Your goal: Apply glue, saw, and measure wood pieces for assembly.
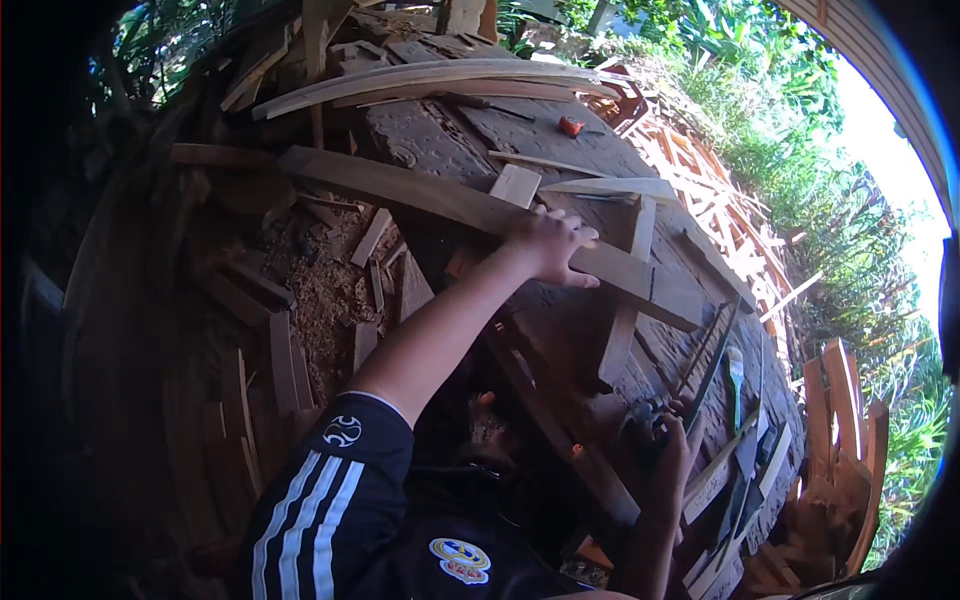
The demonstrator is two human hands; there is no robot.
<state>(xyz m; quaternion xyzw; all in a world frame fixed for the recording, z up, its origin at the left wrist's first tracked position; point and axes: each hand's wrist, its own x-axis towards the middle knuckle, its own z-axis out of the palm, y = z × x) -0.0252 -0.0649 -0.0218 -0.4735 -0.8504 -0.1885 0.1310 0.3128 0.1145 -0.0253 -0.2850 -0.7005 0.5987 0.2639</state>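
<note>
On a weathered bench (415,140), our left hand (553,246) lies palm down across a plank (450,203), fingers spread and thumb apart, probably to keep the wood from shifting. The plank crosses a batten (644,228), which seems to prop it off the rough top, its right end reaching past toward our other side. There, in shade, our right hand (677,440) appears closed around the grip of what looks like a saw (708,362), blade pointing away from us; we cannot tell how tightly. A brush (736,375) lies just right of the blade, perhaps for easy reach.
</note>
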